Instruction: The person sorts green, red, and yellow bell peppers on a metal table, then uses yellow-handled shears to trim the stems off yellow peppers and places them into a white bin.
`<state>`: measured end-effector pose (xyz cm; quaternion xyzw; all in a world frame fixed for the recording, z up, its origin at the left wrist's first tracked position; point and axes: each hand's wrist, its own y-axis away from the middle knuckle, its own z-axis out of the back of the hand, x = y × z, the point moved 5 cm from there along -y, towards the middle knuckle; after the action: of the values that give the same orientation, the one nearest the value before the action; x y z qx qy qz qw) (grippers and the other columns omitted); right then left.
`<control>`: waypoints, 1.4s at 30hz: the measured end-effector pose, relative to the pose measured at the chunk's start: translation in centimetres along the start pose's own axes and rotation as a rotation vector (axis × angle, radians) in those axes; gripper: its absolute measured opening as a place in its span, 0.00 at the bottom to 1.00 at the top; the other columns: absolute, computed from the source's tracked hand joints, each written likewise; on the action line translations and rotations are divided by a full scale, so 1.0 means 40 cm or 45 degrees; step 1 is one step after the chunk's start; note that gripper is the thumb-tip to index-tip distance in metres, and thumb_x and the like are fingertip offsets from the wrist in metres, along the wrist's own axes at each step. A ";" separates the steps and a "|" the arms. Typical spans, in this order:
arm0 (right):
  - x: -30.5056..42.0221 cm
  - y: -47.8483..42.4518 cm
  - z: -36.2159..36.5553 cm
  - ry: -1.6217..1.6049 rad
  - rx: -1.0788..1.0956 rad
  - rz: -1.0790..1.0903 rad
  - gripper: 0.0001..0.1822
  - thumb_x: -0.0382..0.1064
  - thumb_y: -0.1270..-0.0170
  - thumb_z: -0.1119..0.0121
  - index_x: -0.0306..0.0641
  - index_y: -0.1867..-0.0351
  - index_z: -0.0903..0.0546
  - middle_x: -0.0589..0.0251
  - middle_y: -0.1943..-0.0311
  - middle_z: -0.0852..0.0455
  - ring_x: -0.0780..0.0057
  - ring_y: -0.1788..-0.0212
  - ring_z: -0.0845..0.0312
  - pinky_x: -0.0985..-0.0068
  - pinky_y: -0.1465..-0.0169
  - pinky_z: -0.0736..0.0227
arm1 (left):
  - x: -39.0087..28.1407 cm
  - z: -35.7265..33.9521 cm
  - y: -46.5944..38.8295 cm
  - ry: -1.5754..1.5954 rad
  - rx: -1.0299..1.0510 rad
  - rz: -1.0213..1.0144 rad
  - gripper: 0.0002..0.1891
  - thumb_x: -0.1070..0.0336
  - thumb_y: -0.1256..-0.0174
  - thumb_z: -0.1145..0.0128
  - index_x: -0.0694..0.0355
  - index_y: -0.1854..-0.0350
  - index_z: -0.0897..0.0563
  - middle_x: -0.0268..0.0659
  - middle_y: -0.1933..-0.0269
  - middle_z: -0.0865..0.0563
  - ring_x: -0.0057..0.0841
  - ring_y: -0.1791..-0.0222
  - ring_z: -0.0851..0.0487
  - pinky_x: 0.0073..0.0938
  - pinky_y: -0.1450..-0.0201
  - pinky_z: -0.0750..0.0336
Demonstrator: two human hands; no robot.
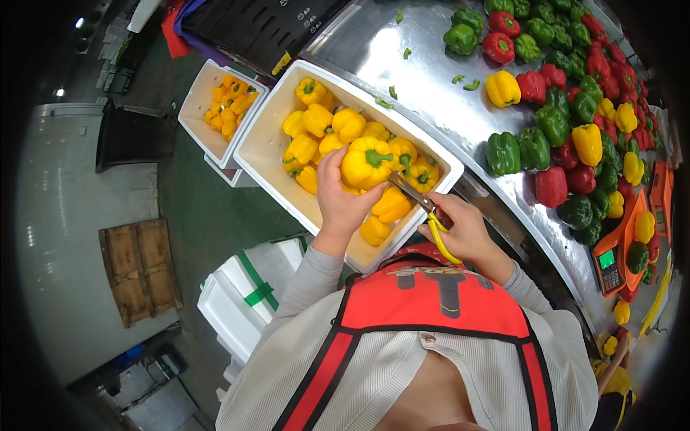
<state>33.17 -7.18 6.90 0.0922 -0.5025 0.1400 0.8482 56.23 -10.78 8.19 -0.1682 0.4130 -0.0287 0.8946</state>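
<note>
My left hand (347,202) holds a yellow bell pepper (362,166) by its side, its green stem turned to the right. In my right hand (458,223) is a pair of scissors (443,237) with yellow handles. Their blades point up and left, with the tips at the pepper's right edge; whether they touch it I cannot tell. Both hands are over a white foam box (259,137) that holds several more yellow bell peppers (318,119), most with green stems. My left hand hides part of the pile.
A steel table (431,102) along the right carries green, red and yellow peppers (552,126), stem scraps and an orange scale (614,264). Another foam box (197,110) with yellow peppers stands beyond mine. White foam boxes (237,307) are at my left. A person (617,372) is at lower right.
</note>
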 end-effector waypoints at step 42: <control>-0.206 -0.051 0.295 -1.421 -0.506 -0.026 0.38 0.61 0.35 0.45 0.32 0.36 0.30 0.48 0.43 0.21 0.53 0.43 0.21 0.52 0.38 0.28 | -0.018 -0.163 -0.043 0.978 0.744 0.674 0.31 0.42 0.22 0.58 0.56 0.26 0.35 0.40 0.34 0.27 0.26 0.50 0.17 0.23 0.49 0.27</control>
<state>20.34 -13.81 5.26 -0.0039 -0.8883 -0.0348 0.4579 51.03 -14.05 5.35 0.2193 0.7128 0.0245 0.6657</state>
